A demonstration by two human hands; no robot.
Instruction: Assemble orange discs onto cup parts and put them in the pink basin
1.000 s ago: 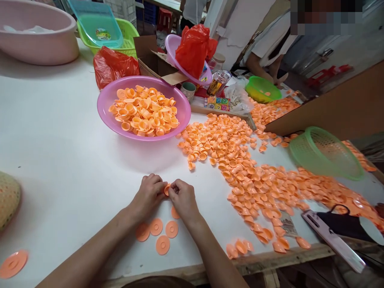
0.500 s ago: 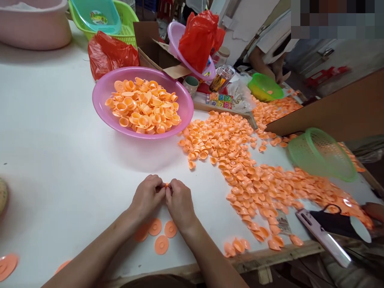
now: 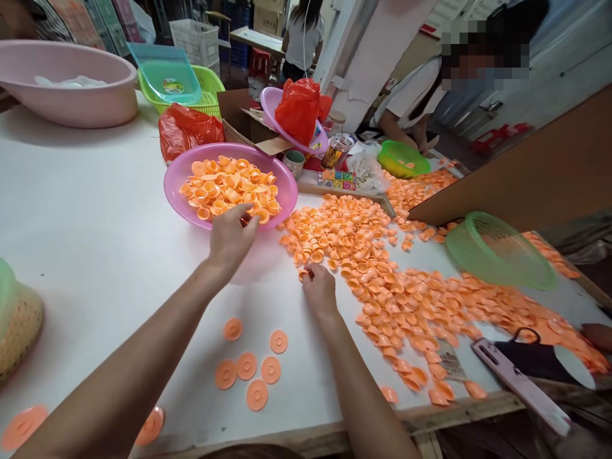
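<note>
My left hand (image 3: 233,237) is over the near rim of a pink bowl (image 3: 172,197). Its fingers are loosely curled, thumb apart from forefinger, with no piece visible between them. Inside the bowl lie many orange plastic cups joined to saucers (image 3: 229,182). At the left edge of a large heap of small orange cups (image 3: 382,274), my right hand (image 3: 320,290) pinches one small orange cup (image 3: 303,273). Several flat orange saucers (image 3: 247,366) lie on the white table (image 3: 119,255) between my forearms.
A green mesh basket (image 3: 497,255) rests beside the heap, near a phone (image 3: 521,386) and dark mask (image 3: 530,357). Behind the bowl are red bags (image 3: 189,131), a cardboard box (image 3: 234,115) and a large pink tub (image 3: 71,102). Another person (image 3: 406,102) works at the far right.
My hands were together over the table at a small orange piece. They have parted: the left moved forward to the bowl, the right to a cup at the heap's edge. The view has shifted.
</note>
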